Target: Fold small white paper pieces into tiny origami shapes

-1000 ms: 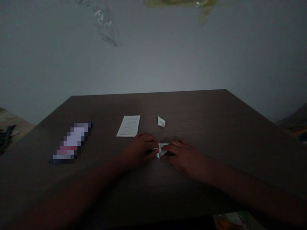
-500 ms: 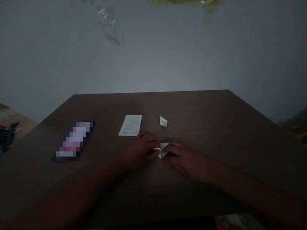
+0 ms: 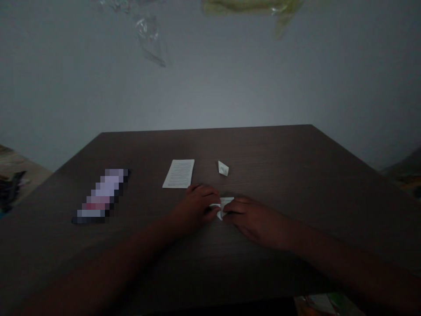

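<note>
Between my two hands a small folded piece of paper (image 3: pixel 226 202) lies on the dark wooden table (image 3: pixel 263 149). My left hand (image 3: pixel 197 206) pinches its left side, thumb and fingers closed on it. From the right, my right hand (image 3: pixel 255 219) has its fingers closed on the other side of the paper. Parts of the paper are hidden under the fingers. Just beyond the hands sits a small folded paper shape (image 3: pixel 223 168). A stack of printed paper sheets (image 3: pixel 179 174) lies past my left hand.
A phone (image 3: pixel 101 195) with a blurred-out screen lies at the left of the table. Behind the table stands a pale wall (image 3: pixel 210 87) with clear plastic (image 3: pixel 149 39) and a yellowish strip (image 3: pixel 250 6) on it. Some clutter (image 3: pixel 13 188) shows at the far left.
The fingers of my right hand have shifted slightly on the folded paper, and a little more of its upper right shows. The whole view has tilted up slightly.
</note>
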### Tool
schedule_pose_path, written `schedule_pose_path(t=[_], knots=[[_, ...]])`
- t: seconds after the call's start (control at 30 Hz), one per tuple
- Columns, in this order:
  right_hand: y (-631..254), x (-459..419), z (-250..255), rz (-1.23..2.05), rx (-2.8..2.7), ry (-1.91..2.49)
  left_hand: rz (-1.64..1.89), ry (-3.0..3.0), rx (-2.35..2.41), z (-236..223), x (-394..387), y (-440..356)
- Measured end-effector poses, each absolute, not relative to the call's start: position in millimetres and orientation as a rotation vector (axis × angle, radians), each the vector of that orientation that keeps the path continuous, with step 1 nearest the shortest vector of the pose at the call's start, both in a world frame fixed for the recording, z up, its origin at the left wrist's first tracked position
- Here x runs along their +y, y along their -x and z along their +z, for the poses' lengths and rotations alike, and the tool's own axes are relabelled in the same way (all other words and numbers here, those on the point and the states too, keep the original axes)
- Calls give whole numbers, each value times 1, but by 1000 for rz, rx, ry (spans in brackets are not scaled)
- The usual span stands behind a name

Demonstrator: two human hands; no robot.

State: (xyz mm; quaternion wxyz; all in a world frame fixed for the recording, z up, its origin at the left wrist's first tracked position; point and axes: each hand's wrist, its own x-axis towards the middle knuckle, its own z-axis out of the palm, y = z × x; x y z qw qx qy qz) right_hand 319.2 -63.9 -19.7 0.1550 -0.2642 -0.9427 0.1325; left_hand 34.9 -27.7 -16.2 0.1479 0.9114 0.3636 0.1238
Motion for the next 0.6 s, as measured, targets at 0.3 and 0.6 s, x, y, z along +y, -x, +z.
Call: schedule_pose_path(t=[0.3,0.6], knots=[[-323,-61,-25,473,-2627,824,302,-2610,1044,-12,-30,-33],[-324,-61,-29,430,-2621,806,345,-2582,993,-8,-32,-24]])
